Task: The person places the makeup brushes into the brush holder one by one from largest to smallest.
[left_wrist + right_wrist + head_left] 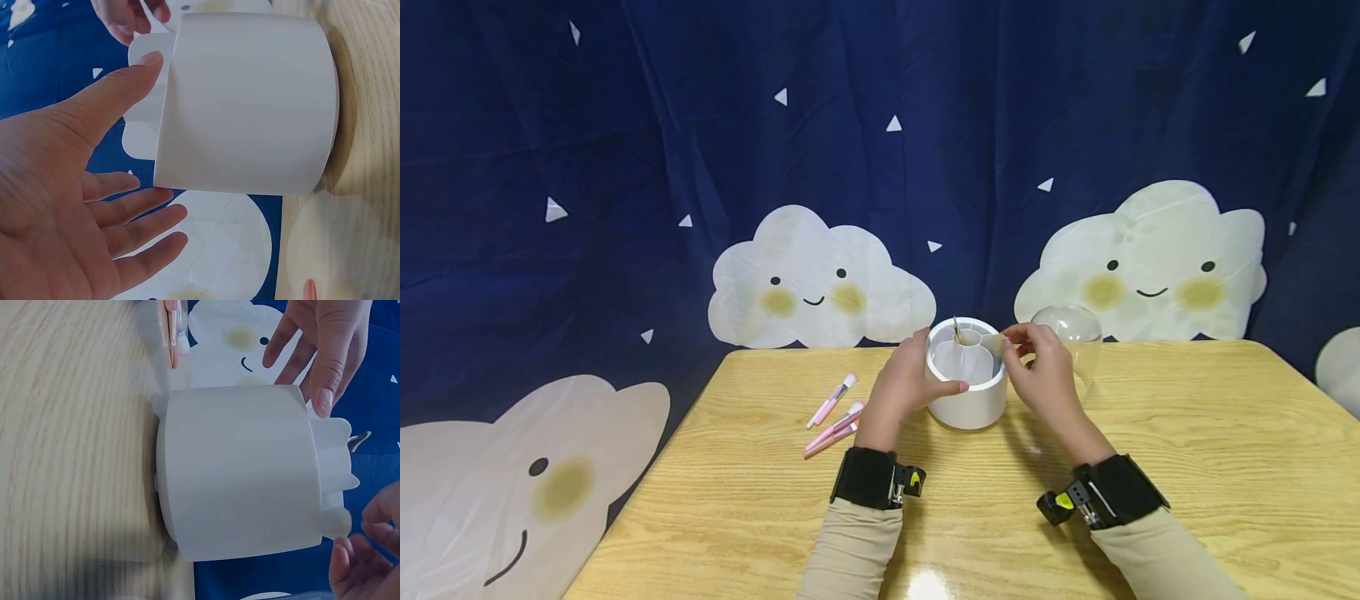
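Observation:
A white round organizer [967, 408] with inner dividers stands upright on the table. My left hand [906, 375] spreads around its left side, fingers fairly straight, the thumb [325, 403] at the rim. At the right rim, my right hand [1041, 362] pinches a small beige puff-like piece [338, 523] between thumb and fingertips. That piece [992, 343] lies over the right compartment. A thin dark tool [957, 329] sticks up from the organizer's middle; its tip [360, 441] also shows in the right wrist view. Something bluish shows inside the right compartment, mostly hidden.
Several pink makeup brushes [835, 429] lie left of the organizer, partly behind my left wrist. Behind my right hand stands a clear dome cover [1078, 329]. The wooden table [722, 517] ends at a blue curtain [850, 100] with cloud shapes.

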`<state>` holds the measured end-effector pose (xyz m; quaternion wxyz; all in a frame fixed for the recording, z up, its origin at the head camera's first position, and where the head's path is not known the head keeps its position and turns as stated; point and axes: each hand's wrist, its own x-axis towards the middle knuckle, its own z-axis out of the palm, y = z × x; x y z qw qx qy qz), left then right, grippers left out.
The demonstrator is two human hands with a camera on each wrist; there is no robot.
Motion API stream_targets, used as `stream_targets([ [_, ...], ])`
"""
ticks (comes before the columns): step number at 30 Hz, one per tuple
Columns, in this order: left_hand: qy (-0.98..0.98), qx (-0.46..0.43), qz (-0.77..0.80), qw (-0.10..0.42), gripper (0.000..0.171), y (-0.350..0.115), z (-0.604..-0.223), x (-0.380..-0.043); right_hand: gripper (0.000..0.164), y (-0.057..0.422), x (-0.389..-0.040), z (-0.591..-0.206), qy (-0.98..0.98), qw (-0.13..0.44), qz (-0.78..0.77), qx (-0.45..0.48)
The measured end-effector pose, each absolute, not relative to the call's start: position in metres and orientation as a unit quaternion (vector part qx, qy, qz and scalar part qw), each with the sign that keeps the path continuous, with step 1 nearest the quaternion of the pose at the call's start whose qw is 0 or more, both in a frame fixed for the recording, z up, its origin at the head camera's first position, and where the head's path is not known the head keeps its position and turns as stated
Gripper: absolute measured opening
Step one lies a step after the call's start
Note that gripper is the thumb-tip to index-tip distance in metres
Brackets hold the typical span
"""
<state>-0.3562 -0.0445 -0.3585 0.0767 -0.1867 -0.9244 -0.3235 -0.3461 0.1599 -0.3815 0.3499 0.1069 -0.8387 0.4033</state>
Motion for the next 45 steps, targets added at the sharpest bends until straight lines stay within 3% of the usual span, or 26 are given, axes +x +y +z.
stream_targets([
  [6,-0.927,-0.184,-0.318,0.073,0.094,-0.044,-0.359,-0.356,0.031,0.160,-0.347,-0.385,-0.859,0.310,0.399,0.086],
  [18,-0.927,-0.182,-0.322,0.071,0.094,-0.044,-0.359,-0.357,0.004,0.158,-0.350,-0.390,-0.824,0.376,0.412,0.102],
  [29,-0.927,-0.184,-0.319,0.072,0.093,-0.045,-0.358,-0.357,0.011,0.154,-0.345,-0.383,-0.836,0.358,0.398,0.120],
  [45,-0.926,-0.185,-0.323,0.067,0.094,-0.046,-0.357,-0.357,0.014,0.155,-0.346,-0.381,-0.815,0.393,0.411,0.115],
])
